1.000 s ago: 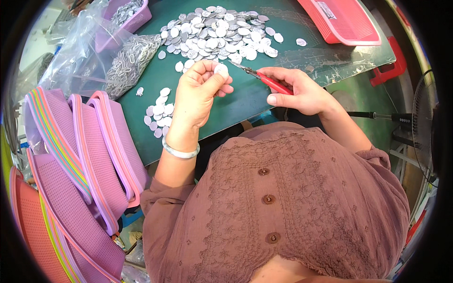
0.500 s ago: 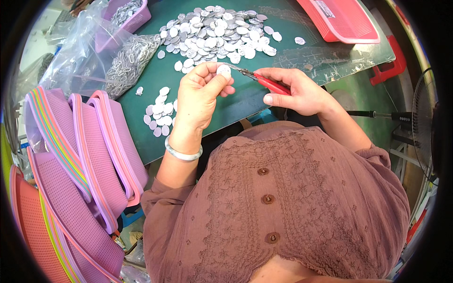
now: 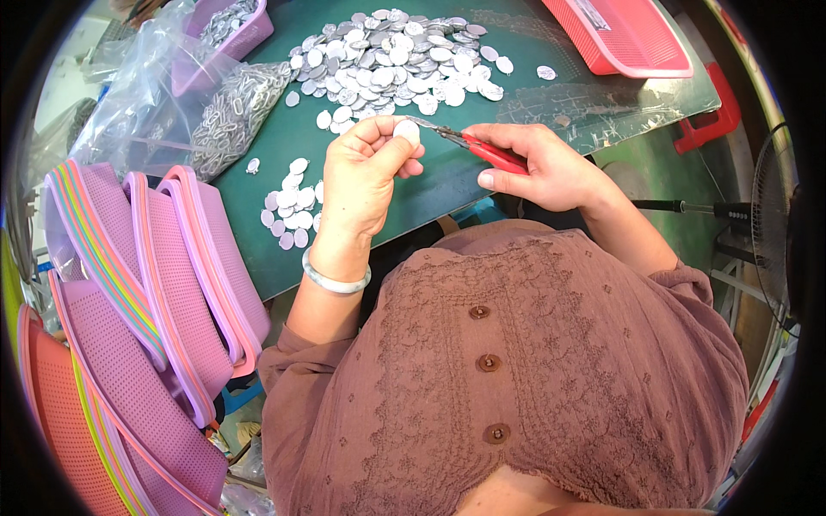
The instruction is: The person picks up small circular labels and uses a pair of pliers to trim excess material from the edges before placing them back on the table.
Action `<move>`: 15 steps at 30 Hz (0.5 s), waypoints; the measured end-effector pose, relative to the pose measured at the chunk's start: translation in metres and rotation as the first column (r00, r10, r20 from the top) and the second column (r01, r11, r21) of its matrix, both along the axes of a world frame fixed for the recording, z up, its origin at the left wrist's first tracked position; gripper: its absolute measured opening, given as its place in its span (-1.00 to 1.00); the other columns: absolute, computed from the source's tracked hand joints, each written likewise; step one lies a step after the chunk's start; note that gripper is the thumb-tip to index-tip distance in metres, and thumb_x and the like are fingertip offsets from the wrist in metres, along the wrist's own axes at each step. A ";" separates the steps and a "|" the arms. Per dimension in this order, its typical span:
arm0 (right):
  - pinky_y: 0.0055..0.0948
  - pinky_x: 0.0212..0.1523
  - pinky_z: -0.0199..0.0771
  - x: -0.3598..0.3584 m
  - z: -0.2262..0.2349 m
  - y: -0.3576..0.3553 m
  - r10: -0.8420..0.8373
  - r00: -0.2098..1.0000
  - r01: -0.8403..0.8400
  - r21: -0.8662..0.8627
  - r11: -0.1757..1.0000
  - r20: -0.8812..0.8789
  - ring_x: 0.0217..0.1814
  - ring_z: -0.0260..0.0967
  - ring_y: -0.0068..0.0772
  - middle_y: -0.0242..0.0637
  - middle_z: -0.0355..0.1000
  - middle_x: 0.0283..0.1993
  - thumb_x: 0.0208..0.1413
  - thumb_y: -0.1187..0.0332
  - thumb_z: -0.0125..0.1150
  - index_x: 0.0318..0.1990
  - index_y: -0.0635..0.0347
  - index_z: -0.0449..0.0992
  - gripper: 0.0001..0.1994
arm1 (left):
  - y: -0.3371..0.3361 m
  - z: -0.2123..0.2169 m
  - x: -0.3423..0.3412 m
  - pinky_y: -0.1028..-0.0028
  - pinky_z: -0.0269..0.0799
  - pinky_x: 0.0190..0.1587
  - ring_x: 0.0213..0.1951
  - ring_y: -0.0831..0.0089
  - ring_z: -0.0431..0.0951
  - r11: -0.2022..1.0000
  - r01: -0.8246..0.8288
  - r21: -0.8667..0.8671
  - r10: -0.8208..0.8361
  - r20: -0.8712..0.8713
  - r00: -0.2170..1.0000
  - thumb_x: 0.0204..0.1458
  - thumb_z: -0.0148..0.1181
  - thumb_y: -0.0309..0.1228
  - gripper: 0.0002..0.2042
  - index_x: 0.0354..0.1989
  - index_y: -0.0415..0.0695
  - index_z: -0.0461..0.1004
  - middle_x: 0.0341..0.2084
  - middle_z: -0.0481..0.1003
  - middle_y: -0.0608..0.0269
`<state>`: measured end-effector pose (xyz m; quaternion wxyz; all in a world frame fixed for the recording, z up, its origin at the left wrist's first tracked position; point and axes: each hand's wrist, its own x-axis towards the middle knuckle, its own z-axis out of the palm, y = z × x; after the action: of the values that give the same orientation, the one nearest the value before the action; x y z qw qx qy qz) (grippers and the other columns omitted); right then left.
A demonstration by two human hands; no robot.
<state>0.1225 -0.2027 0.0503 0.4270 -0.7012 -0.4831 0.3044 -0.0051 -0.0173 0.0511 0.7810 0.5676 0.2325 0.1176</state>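
Note:
My left hand (image 3: 370, 168) pinches a silvery oval tag (image 3: 407, 132) between thumb and fingertips, above the green table. In my right hand (image 3: 546, 168) are red-handled pliers (image 3: 492, 153), their narrow jaws reaching left to the top edge of the tag. Whether the jaws grip anything there is too small to make out. Beyond my hands lies a large heap of similar silver tags (image 3: 387, 64). A smaller group of tags (image 3: 292, 202) rests left of my left wrist.
A clear plastic bag (image 3: 142, 103) with metal links (image 3: 237, 116) lies at the left, beside a purple basket (image 3: 267, 21). Stacked purple baskets (image 3: 189, 284) lean at the near left. A pink basket (image 3: 637, 43) stands at the far right, near a black fan (image 3: 770, 224).
Hardly anything differs. The tag has turned slightly in my left fingers, and its face looks plainer and brighter. The pliers stay at its top edge.

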 end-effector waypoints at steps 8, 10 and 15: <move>-0.41 -0.21 0.39 0.000 0.005 0.000 0.011 0.999 -0.010 -0.023 1.000 0.043 -0.27 0.42 -0.31 -0.09 0.47 -0.24 -0.02 0.22 0.23 0.04 0.30 0.36 -0.51 | -0.001 0.003 0.000 0.69 0.37 -0.48 -0.56 0.63 0.45 1.000 -0.006 0.025 0.006 -0.014 1.000 -0.01 0.19 -0.53 -0.89 -0.30 -0.24 0.50 -0.53 0.51 0.29; -0.42 -0.22 0.39 0.000 0.004 -0.001 0.007 1.000 -0.007 -0.021 1.000 0.020 -0.28 0.41 -0.35 -0.10 0.47 -0.25 -0.02 0.23 0.23 0.05 0.30 0.36 -0.51 | -0.001 0.004 0.000 0.70 0.37 -0.48 -0.56 0.63 0.45 1.000 -0.002 0.022 0.003 -0.018 1.000 -0.01 0.19 -0.53 -0.89 -0.30 -0.24 0.50 -0.53 0.51 0.29; -0.49 -0.18 0.36 0.001 -0.002 -0.003 0.013 0.988 -0.019 -0.034 0.999 -0.151 -0.26 0.34 -0.51 -0.22 0.47 -0.25 0.00 0.23 0.23 0.07 0.31 0.36 -0.51 | 0.001 0.001 -0.001 0.67 0.40 -0.46 -0.52 0.62 0.47 1.000 0.022 -0.008 -0.021 0.041 0.999 -0.01 0.19 -0.53 -0.85 -0.27 -0.29 0.48 -0.51 0.50 0.27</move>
<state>0.1230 -0.2060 0.0481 0.4474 -0.6796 -0.4496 0.3685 -0.0062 -0.0163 0.0518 0.7892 0.5642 0.2109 0.1197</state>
